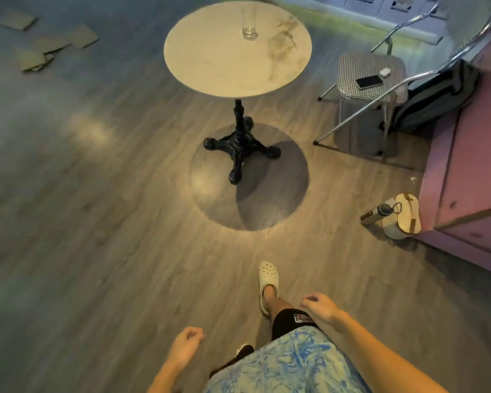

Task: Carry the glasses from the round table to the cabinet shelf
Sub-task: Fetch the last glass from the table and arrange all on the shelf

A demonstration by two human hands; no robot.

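A tall clear glass point(249, 22) stands upright on the far side of the round pale table point(224, 66), which rests on a black pedestal foot point(238, 146). My left hand point(186, 348) hangs low at the bottom of the view, fingers loosely curled, holding nothing. My right hand point(321, 306) hangs beside my thigh, fingers loosely curled and empty too. Both hands are well short of the table, with bare wood floor between. The pink cabinet point(471, 171) runs along the right edge; no shelf of it shows.
A metal chair point(372, 78) with a checked seat holds a phone point(369, 81) right of the table. A white bag point(403, 217) and a bottle point(376, 214) lie on the floor by the cabinet. Flat tiles point(48, 43) lie scattered far left.
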